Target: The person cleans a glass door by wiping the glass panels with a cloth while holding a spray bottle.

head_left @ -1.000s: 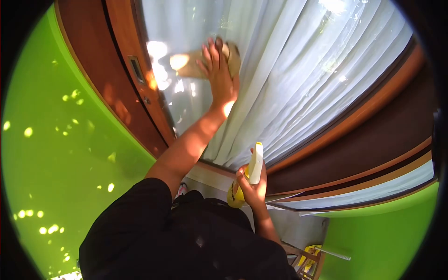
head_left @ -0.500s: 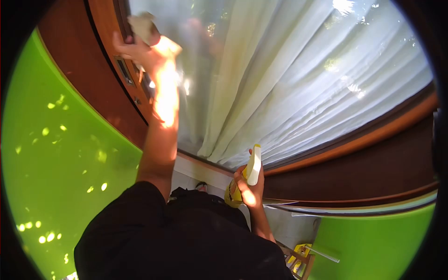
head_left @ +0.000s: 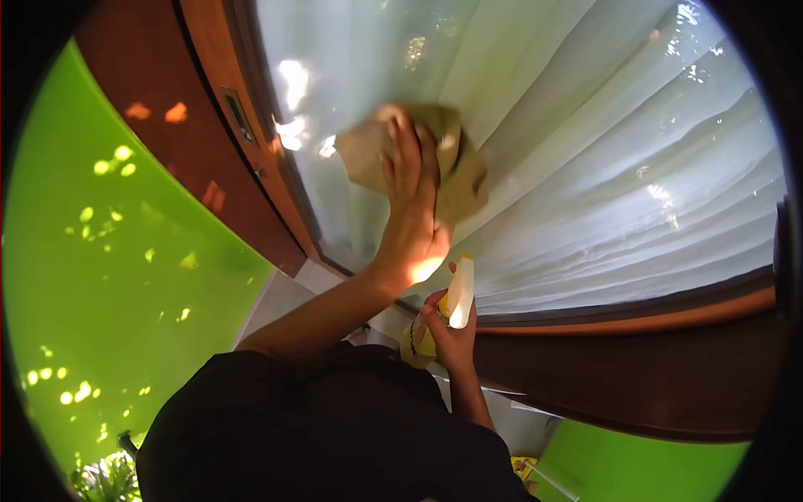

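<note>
My left hand (head_left: pixel 411 209) presses a tan cloth (head_left: pixel 458 180) against the glass pane (head_left: pixel 322 42), its fingers close together over the cloth. The cloth is spread and folded around the fingers, slightly blurred. Lower down, my right hand (head_left: pixel 456 339) is wrapped round a yellow spray bottle (head_left: pixel 418 343) with a white spray head (head_left: pixel 460 293). The bottle is near the bottom edge of the glass. White curtains (head_left: pixel 585 167) hang behind the pane.
A brown wooden frame (head_left: pixel 213 50) with a recessed handle (head_left: pixel 237 115) borders the glass on the left, beside a green wall (head_left: pixel 150 276). Dark wood (head_left: pixel 619 376) runs below the pane. Something yellow (head_left: pixel 523 467) is at the lower right; plants (head_left: pixel 107 481) show at the lower left.
Over the last half second, my left hand and the cloth have moved right and down from the upper left frame edge. My right hand still holds the bottle in nearly the same place.
</note>
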`<action>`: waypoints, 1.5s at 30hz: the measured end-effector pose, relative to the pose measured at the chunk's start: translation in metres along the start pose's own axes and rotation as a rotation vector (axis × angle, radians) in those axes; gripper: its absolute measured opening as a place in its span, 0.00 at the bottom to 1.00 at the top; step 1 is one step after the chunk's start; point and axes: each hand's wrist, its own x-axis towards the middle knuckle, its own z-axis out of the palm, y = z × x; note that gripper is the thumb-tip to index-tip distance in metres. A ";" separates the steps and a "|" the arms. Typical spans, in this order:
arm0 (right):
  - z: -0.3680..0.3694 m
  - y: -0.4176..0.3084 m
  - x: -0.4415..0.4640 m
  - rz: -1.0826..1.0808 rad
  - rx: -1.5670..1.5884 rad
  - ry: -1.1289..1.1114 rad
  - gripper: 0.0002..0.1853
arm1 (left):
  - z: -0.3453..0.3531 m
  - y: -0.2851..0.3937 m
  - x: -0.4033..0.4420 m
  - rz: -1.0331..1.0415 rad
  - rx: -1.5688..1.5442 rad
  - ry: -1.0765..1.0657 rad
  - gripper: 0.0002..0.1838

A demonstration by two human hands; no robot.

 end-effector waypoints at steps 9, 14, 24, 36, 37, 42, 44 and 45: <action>-0.043 -0.026 -0.004 0.047 0.086 -0.140 0.39 | 0.000 0.002 0.083 -0.084 0.285 0.397 0.44; -0.051 -0.026 -0.017 -0.043 -0.002 -0.176 0.39 | 0.015 0.005 0.073 -0.151 0.128 0.616 0.46; -0.062 -0.025 -0.020 0.007 0.049 -0.251 0.40 | 0.045 -0.039 0.010 -0.598 0.011 0.810 0.43; -0.033 -0.065 0.007 -0.205 -0.101 -0.553 0.40 | -0.035 -0.007 0.128 0.125 0.230 0.534 0.39; -0.033 -0.068 0.009 -0.081 -0.153 -0.599 0.40 | -0.038 -0.017 0.119 0.091 0.230 0.544 0.38; -0.039 -0.041 0.029 -0.335 -0.334 -0.747 0.39 | -0.054 -0.094 0.075 -0.017 0.239 0.708 0.37; -0.043 -0.035 0.036 -0.567 -0.433 -0.735 0.40 | -0.052 -0.120 0.055 -0.148 0.070 0.748 0.37; -0.048 -0.028 0.039 -0.449 -0.391 -0.745 0.39 | -0.050 -0.134 0.044 -0.212 -0.019 0.762 0.37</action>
